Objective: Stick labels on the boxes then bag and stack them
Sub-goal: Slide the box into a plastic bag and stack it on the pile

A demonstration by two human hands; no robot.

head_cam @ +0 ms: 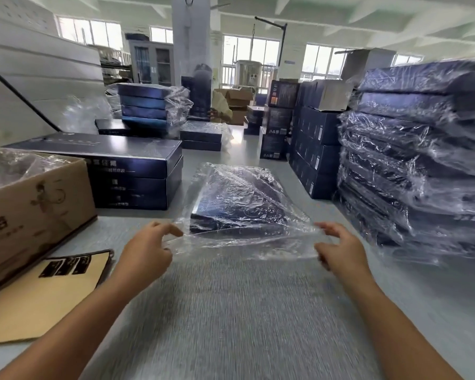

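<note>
**Bare Hands, Bare Forearms**

The left hand [146, 252] and the right hand [340, 249] are bare. The left forearm [77, 325] and right forearm [395, 322] are uncovered along their whole visible length, from wrist to the view's lower edge. The fingertips [177, 231] look slightly blurred.

We see the bag [247, 242] as thin clear plastic film, crinkled and shiny with glare. The box [231, 226] inside it looks like dark blue card with a slight sheen. The table [231, 325] is grey and matt. The carton [39, 209] is dull, plain brown cardboard. The backing sheet [33, 305] is tan paper bearing glossy black labels [65, 266].
</note>
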